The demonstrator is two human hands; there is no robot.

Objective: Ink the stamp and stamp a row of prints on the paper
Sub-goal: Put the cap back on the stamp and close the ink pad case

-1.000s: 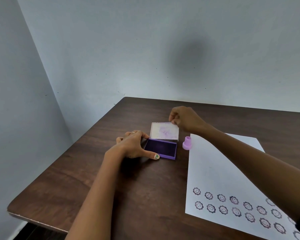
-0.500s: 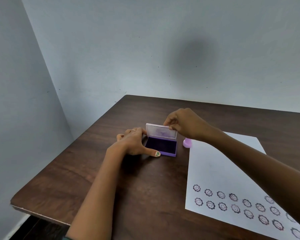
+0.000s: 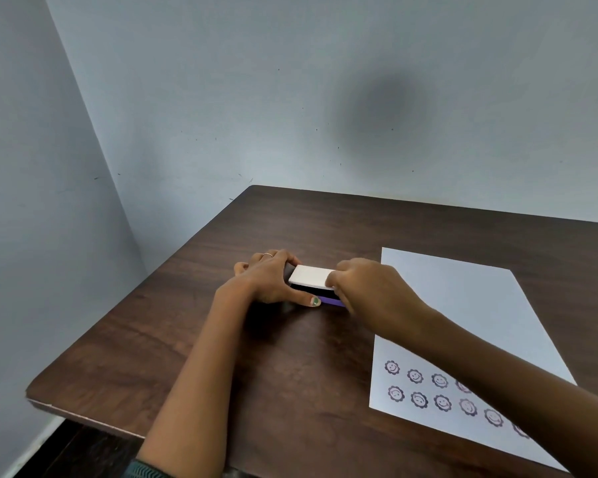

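A purple ink pad (image 3: 329, 301) lies on the dark wooden table (image 3: 290, 357). Its clear lid (image 3: 311, 276) is tilted low over the base, with only a narrow gap left. My left hand (image 3: 268, 281) grips the pad's left side, thumb along the front edge. My right hand (image 3: 370, 288) pinches the lid's right end and covers that side of the pad. The white paper (image 3: 463, 319) lies to the right, with two rows of purple smiley-flower prints (image 3: 428, 391) near its front edge. The pink stamp is hidden behind my right hand.
A grey wall corner stands close behind and to the left of the table. The table's left edge (image 3: 83, 414) drops to a dark floor. My right forearm crosses the paper's lower right part and hides some prints.
The lid has swung down from nearly upright to almost flat over the pad, my right hand following it down. The left hand kept its hold on the base.
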